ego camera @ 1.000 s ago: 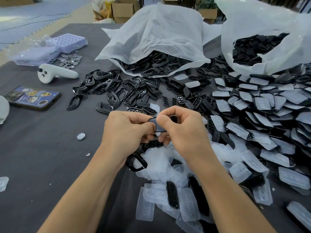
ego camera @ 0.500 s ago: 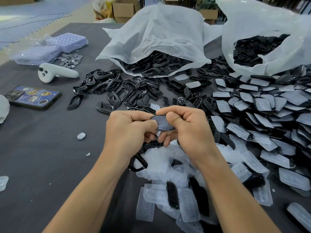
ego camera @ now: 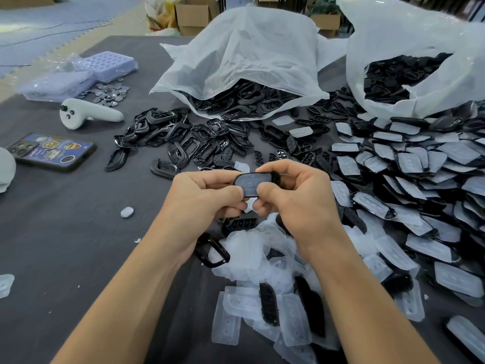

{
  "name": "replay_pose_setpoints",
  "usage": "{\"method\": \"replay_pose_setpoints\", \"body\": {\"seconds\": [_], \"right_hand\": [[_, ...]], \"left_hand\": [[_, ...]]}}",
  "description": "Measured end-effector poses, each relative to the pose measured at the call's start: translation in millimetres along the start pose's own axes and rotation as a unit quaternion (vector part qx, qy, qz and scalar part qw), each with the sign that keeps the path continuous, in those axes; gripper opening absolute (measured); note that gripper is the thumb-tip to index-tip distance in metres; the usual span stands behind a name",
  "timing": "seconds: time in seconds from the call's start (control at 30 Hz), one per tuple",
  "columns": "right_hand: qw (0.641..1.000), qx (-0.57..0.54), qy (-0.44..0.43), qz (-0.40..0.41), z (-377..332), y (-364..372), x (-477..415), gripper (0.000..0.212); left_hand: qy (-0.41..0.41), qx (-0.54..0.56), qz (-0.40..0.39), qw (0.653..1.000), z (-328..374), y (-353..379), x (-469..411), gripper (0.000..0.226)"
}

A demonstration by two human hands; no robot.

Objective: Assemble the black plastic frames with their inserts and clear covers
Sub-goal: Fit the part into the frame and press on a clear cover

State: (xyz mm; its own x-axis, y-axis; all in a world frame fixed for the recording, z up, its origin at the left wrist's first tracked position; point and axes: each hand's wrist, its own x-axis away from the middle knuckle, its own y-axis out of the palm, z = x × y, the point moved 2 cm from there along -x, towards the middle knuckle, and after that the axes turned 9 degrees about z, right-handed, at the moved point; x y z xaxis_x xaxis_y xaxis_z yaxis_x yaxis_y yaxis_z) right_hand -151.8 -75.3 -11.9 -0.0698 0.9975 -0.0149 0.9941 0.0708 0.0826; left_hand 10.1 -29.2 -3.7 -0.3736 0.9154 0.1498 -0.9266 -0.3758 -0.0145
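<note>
1. Tilted since earlier, the black frame now shows its clear-covered face.
2. Left hand and right hand pinch it, fingers curled, thumbs on top.
3. Clear covers heap just below the frame; loose frames lie beyond it on the counter.

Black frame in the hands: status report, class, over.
Left hand and right hand pinch the black frame. Clear cover lies on its face. Nothing blocking.

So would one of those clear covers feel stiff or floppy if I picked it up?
Probably floppy: the clear covers lie bent and draped over each other. Likely very light, being thin and translucent. Unlikely to roll, being flat.
</note>
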Motion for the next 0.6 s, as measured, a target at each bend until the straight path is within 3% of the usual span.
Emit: {"method": "replay_pose_setpoints", "body": {"seconds": [0.17,0.3,0.6], "right_hand": [[1.000,0.001,-0.002,0.003,-0.6,-2.3,-1.2,0.029],[1.000,0.021,-0.008,0.001,-1.0,-2.4,0.0,0.028],[1.000,0.019,0.009,-0.003,-3.8,0.4,2.3,0.028]], "left_hand": [[-0.018,-0.006,-0.023,1.000,0.0,1.9,0.7,0.041],[-0.024,-0.007,0.003,1.000,-0.8,3.8,-0.2,0.029],[0.013,-0.034,0.039,0.999,-1.1,4.3,-1.4,0.026]]}}
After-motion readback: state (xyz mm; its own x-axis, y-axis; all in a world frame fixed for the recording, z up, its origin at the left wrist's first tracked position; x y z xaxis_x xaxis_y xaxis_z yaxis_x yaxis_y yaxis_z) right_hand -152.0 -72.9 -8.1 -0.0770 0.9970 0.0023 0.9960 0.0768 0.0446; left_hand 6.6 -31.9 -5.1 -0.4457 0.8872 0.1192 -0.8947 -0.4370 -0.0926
